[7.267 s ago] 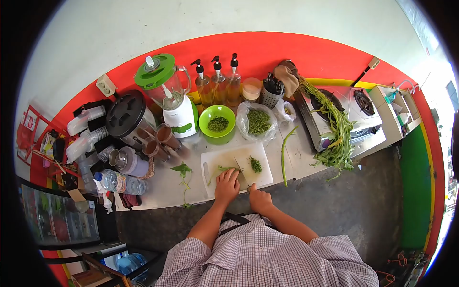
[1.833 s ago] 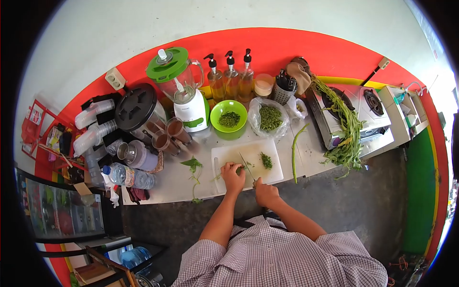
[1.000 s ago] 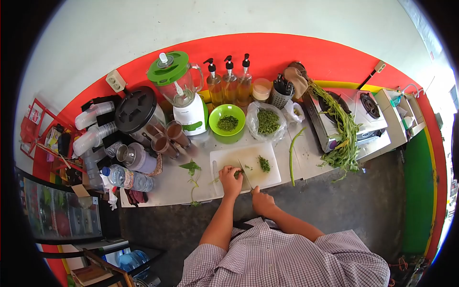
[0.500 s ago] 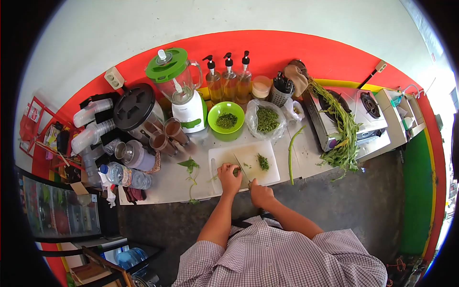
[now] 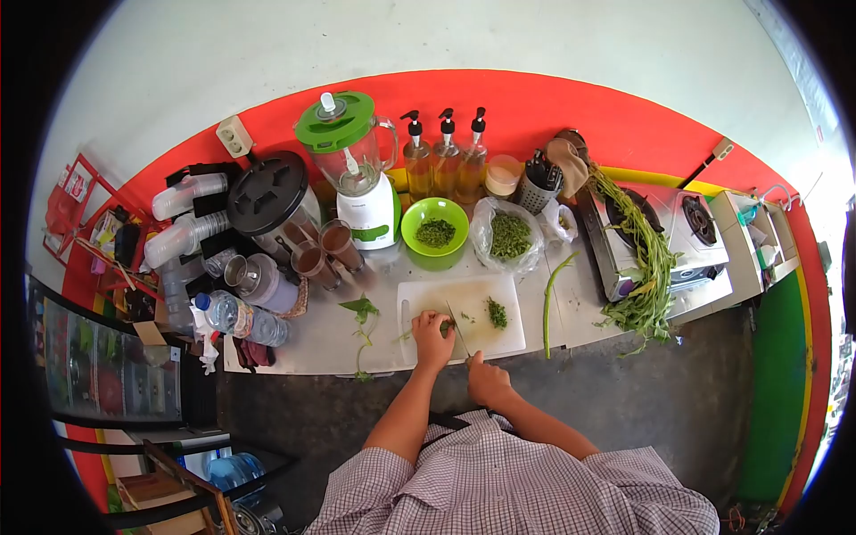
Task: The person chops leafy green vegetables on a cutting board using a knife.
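On a white cutting board (image 5: 513, 336), my left hand (image 5: 432, 339) is closed on a small bunch of green leaves (image 5: 446, 328), with a thin stem showing to its left. My right hand (image 5: 489, 382) grips the handle of a knife (image 5: 458, 328) at the board's near edge. The blade points away from me and lies just right of the leaves. A small pile of chopped greens (image 5: 497, 313) is on the board's right half, with a few bits beside the blade. A green bowl (image 5: 435, 258) behind the board holds more chopped greens.
Behind the board are a plastic bag of greens (image 5: 510, 237), a blender (image 5: 368, 214) and pump bottles (image 5: 445, 165). A long green stalk (image 5: 547, 308) lies right, near the stove (image 5: 606, 259) draped with leafy stems. Cups (image 5: 312, 262) and a water bottle (image 5: 241, 319) stand left.
Earlier my left hand lay flatter over greens on the board; now its fingers are gathered round a small bunch. Over the last second both hands stay nearly in place, while the view shifts slightly.
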`<state>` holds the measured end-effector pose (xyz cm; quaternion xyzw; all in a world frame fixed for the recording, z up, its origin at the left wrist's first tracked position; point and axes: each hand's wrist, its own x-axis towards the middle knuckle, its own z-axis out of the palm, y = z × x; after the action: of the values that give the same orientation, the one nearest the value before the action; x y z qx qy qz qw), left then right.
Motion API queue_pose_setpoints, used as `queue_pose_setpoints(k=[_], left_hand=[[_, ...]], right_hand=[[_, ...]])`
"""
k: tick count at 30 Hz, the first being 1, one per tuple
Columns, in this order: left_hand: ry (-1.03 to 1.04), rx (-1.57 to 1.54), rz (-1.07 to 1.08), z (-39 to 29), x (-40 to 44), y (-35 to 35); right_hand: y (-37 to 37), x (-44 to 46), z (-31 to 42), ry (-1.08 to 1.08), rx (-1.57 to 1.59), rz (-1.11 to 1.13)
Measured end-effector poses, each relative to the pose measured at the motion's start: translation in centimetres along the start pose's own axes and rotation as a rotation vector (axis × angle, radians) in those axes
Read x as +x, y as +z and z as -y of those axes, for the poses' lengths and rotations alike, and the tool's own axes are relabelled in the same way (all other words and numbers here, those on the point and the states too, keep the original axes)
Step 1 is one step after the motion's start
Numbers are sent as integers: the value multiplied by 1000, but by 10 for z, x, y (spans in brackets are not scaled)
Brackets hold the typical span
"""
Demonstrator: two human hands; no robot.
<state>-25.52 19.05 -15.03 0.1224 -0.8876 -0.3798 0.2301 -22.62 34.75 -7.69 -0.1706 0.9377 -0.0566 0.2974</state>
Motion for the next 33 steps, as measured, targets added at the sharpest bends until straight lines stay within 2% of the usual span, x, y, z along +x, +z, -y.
queue_pose_setpoints(k=[7,11,18,21,33], left_hand=[[-19,3,31,3,-1,2],[-19,-17,57,2,0,-1],[13,-18,50,8,-2,0],[7,-18,61,6,-1,0],[46,12,72,9,-1,2]], right_hand=[[-18,5,-3,-23,5,78],[2,1,-8,5,42,52],[-21,-1,-1,1,-13,86],[2,-9,-6,-2,13,15],[-3,4,-14,-45,44,49]])
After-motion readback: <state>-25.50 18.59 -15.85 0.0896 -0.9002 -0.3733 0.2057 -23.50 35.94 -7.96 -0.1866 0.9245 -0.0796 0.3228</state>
